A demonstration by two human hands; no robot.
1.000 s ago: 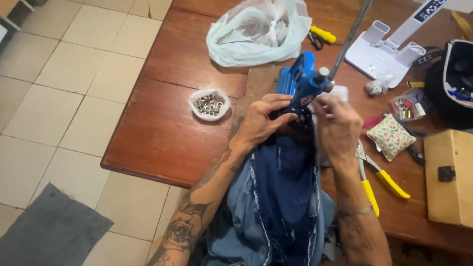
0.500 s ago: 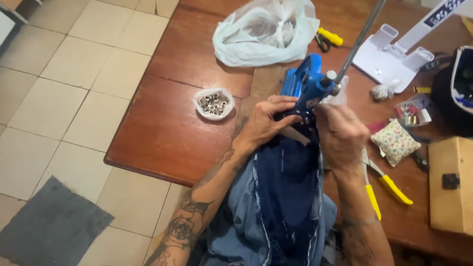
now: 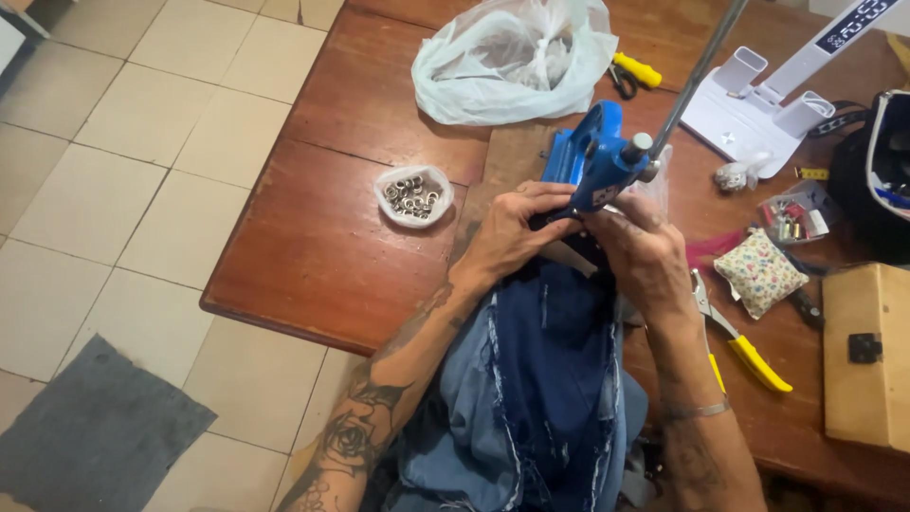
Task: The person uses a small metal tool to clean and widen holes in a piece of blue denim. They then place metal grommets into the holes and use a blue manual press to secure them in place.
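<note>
A blue hand press (image 3: 592, 156) with a long metal lever stands on the wooden table (image 3: 322, 228). Dark blue denim fabric (image 3: 540, 379) runs from my lap up under the press head. My left hand (image 3: 512, 232) grips the denim at the left of the press base, fingers curled over the cloth. My right hand (image 3: 640, 251) pinches the same denim right under the press head, touching the left hand's fingertips. The spot where the cloth meets the die is hidden by my fingers.
A small white bag of metal eyelets (image 3: 410, 194) lies left of the press. Behind it sits a white plastic bag (image 3: 517, 57). Yellow-handled pliers (image 3: 739, 346), a floral pincushion (image 3: 758, 270), a wooden box (image 3: 867, 351) and a white lamp base (image 3: 749, 104) crowd the right side.
The view has shifted slightly, so the table sits lower and more to the right. Both hands stay on the denim under the press, with only small finger movement.
</note>
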